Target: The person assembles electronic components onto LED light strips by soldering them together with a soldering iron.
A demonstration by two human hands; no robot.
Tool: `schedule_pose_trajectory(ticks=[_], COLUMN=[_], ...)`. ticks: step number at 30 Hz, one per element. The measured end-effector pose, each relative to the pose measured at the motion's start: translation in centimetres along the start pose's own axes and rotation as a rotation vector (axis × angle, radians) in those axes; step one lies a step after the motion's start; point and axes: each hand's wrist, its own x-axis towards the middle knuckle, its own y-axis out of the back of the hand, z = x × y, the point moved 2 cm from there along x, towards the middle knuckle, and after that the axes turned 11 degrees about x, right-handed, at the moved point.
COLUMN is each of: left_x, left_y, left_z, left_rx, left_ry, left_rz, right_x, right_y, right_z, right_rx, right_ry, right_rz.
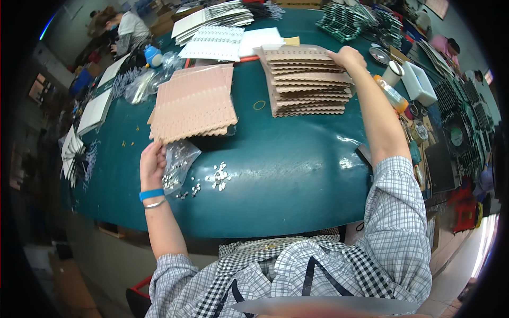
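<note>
My left hand (152, 161) pinches the near left corner of a fanned stack of pink cards (193, 100) with scalloped edges. At the far right, the fingers of my right hand (349, 58) are curled over the upper right corner of a stack of brown cards (307, 79), spread in overlapping rows with wavy edges. How many cards each hand grips is hidden. Beside my left wrist lies a clear plastic bag (183, 157) with small shiny pieces inside. More small silvery pieces (220, 177) are scattered on the green table (275, 196).
White cards (214, 43) are piled at the back. A blue toy figure (153, 56) and plastic bags stand at the left. To the right are a white container (419, 85), an orange-labelled bottle (391, 94) and tools. A rubber band (259, 105) lies between the stacks. Other people work farther off.
</note>
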Motion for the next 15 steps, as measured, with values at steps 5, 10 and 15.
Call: schedule_pose_trajectory(ticks=[5,10,15], left_x=[-1.5,-8.3,-17.5], left_y=[-1.4,-4.6,-11.5], left_z=[1.3,0.3,-3.7], left_rx=[-0.369,-0.344,-0.268], left_ry=[-0.086,-0.132,-0.045], left_rz=[-0.066,-0.114,-0.306], right_x=[-6.7,-23.2,-30.6], right_y=[-0.1,-2.5,-3.3], right_z=[0.2,0.7,6.6], right_rx=[0.162,1.064,1.332], right_ry=[0.433,0.405,0.202], right_rz=[0.224,-0.62,-0.582])
